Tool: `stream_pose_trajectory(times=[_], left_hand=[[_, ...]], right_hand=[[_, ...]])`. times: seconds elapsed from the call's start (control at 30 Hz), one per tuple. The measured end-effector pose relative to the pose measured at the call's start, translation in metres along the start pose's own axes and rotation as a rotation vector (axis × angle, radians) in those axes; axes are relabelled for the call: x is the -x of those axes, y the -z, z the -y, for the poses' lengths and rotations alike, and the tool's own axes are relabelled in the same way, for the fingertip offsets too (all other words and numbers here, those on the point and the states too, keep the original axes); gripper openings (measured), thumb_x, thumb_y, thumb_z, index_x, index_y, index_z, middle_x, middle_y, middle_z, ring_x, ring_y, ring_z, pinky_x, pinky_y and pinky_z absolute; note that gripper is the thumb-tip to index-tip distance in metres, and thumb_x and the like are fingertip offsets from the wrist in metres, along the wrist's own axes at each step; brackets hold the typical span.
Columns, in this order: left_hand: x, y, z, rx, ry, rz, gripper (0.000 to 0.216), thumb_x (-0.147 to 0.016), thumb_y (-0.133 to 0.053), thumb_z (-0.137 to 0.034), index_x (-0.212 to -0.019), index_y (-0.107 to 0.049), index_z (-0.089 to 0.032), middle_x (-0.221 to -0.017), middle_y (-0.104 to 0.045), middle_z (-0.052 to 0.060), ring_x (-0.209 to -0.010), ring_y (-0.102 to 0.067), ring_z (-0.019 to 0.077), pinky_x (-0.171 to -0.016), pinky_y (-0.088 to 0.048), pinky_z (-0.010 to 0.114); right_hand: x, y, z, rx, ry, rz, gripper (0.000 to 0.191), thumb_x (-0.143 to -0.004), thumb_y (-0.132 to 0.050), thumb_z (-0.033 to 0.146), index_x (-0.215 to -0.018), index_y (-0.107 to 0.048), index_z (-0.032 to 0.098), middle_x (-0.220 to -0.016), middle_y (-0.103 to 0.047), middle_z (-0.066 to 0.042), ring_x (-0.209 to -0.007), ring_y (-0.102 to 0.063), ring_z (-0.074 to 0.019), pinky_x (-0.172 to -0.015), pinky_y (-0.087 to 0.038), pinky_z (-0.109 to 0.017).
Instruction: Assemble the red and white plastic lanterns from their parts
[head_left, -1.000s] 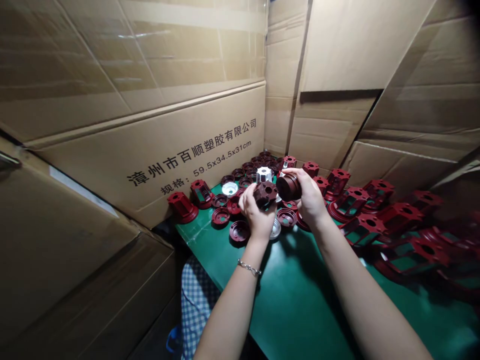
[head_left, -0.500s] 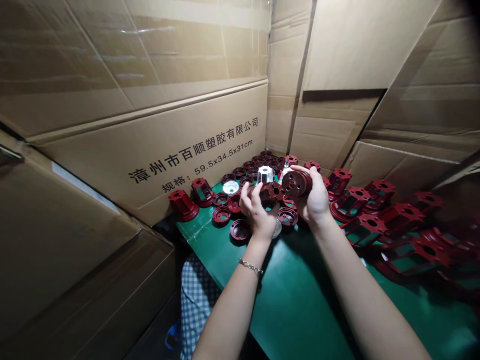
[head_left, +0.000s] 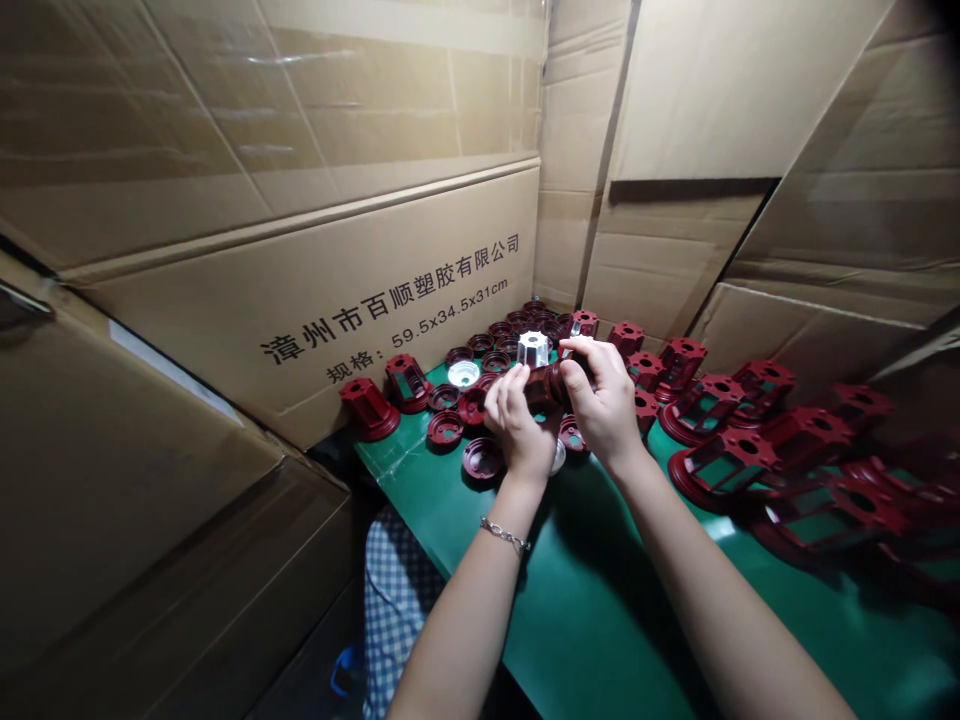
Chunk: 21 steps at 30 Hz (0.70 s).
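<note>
Above the far part of the green table (head_left: 600,600), both my hands hold dark red parts pressed together. My left hand (head_left: 517,420) grips a dark red housing (head_left: 538,385) from the left. My right hand (head_left: 600,400) closes over a round dark red cap, mostly hidden by its fingers, against the housing's right end. Below and behind the hands lie several round red caps (head_left: 480,458), and a silver housing (head_left: 532,348) stands upright just beyond them.
Tall red housings (head_left: 716,455) crowd the table's right side, and two more (head_left: 367,408) stand at the far left edge. Cardboard boxes (head_left: 315,300) wall in the table on the left, back and right. A checked cloth (head_left: 390,610) hangs below the near left edge.
My hands have closed together, bringing the round cap in my right hand up against the housing in my left hand. The right hand turned over the cap and now hides it.
</note>
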<state>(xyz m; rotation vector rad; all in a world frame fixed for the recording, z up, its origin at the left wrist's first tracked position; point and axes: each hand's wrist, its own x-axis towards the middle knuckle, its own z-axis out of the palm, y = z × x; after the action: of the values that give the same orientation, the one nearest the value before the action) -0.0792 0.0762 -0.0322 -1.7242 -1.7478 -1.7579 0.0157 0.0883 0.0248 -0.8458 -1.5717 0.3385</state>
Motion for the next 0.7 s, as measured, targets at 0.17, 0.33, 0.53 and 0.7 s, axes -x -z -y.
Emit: stream_pose_trajectory(times=[0.17,0.33,0.53,0.7], left_hand=[[-0.001,0.0,-0.001,0.016,-0.012,0.03,0.056,-0.069,-0.067,-0.026,-0.121,-0.048,-0.019,-0.121,-0.055,0.011,-0.118,-0.044,0.0267,-0.102,-0.032,0.042],[-0.001,-0.001,0.0,0.04,-0.041,0.011,0.056,-0.07,-0.067,-0.028,-0.121,-0.047,-0.018,-0.12,-0.055,0.011,-0.118,-0.044,0.0258,-0.102,-0.032,0.042],[-0.001,0.0,0.0,0.019,-0.032,0.036,0.056,-0.07,-0.068,-0.028,-0.121,-0.047,-0.018,-0.121,-0.054,0.011,-0.118,-0.043,0.0269,-0.102,-0.032,0.042],[-0.001,0.001,-0.001,0.002,-0.041,0.042,0.057,-0.069,-0.068,-0.027,-0.122,-0.047,-0.018,-0.122,-0.054,0.011,-0.118,-0.042,0.0268,-0.102,-0.031,0.042]], right_hand=[[-0.008,0.002,-0.011,-0.55,-0.51,-0.09,0.038,-0.08,-0.047,0.052,-0.094,-0.053,0.018,-0.09,-0.056,-0.004,-0.08,-0.056,-0.0199,-0.072,-0.049,-0.031],[-0.012,0.004,-0.013,-0.852,-0.78,-0.17,0.045,-0.069,-0.051,0.056,-0.092,-0.051,0.017,-0.08,-0.054,-0.002,-0.067,-0.055,-0.0178,-0.051,-0.048,-0.026],[-0.009,0.003,-0.006,-0.8,-0.649,-0.248,0.038,-0.07,-0.05,0.051,-0.09,-0.05,0.018,-0.079,-0.053,-0.002,-0.073,-0.057,-0.0189,-0.056,-0.051,-0.027],[-0.005,-0.001,-0.006,-0.751,-0.541,-0.248,0.035,-0.075,-0.049,0.048,-0.092,-0.052,0.017,-0.082,-0.052,-0.002,-0.069,-0.056,-0.0161,-0.062,-0.052,-0.027]])
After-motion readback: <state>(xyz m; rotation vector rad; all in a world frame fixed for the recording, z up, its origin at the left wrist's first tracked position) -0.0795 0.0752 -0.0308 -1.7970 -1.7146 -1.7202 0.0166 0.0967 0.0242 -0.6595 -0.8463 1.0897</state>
